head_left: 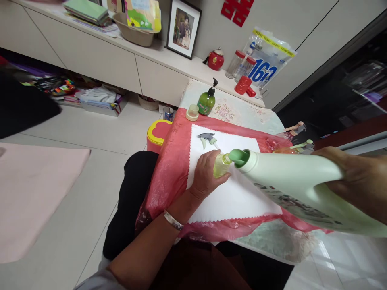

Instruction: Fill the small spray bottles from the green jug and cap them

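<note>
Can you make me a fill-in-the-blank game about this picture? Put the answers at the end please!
1. The ____ grip holds the small bottle.
2. The big jug has a ____ spout.
3. The spray head lies on a ____ mat.
4. The pump bottle has a ____ pump.

Missing words: left, green, white, black.

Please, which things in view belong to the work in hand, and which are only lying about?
Work in hand:
- Small translucent yellow bottle, left hand
- Large pale green plastic jug, right hand
- Grey and green trigger sprayer, probably
- Round pale translucent cap, probably

Lying about:
- Round red lidded jar
- Rectangular black-framed photograph
</note>
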The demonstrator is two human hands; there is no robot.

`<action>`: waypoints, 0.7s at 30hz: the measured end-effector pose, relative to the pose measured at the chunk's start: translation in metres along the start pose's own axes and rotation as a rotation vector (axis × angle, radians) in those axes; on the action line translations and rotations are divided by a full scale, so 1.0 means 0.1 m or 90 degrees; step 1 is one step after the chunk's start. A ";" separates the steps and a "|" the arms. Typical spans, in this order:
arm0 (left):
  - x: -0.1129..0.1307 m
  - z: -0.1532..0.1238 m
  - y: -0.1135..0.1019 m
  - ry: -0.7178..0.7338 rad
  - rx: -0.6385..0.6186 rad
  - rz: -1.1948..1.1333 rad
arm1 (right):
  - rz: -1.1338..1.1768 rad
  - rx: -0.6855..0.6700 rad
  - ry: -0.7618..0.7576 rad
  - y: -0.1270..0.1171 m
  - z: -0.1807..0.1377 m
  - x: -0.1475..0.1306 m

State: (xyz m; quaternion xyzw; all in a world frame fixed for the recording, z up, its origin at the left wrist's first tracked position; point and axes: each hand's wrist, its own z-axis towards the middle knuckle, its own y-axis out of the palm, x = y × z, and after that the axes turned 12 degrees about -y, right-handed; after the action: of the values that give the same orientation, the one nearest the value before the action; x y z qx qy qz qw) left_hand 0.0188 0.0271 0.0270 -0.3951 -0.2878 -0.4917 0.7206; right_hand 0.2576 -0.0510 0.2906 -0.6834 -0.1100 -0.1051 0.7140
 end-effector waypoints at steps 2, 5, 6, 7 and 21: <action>0.01 0.00 -0.01 -0.002 0.010 -0.003 | 0.068 -0.015 0.001 -0.02 0.01 -0.11; 0.01 -0.01 -0.01 -0.011 0.005 -0.015 | 0.157 0.035 0.077 -0.05 0.05 -0.21; 0.01 -0.01 -0.01 -0.012 0.007 -0.018 | 0.189 0.055 0.105 -0.06 0.06 -0.23; 0.01 -0.01 -0.01 -0.012 0.013 -0.021 | 0.221 0.081 0.131 -0.08 0.08 -0.26; -0.04 0.00 0.04 -0.058 0.023 0.010 | 0.569 0.582 0.269 1.02 0.87 -0.31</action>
State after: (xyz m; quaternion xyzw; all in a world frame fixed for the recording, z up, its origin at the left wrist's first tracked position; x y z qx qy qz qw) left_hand 0.0209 0.0304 0.0225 -0.4060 -0.3258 -0.4623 0.7178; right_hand 0.2579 0.0400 0.1877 -0.2568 0.2921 0.1263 0.9126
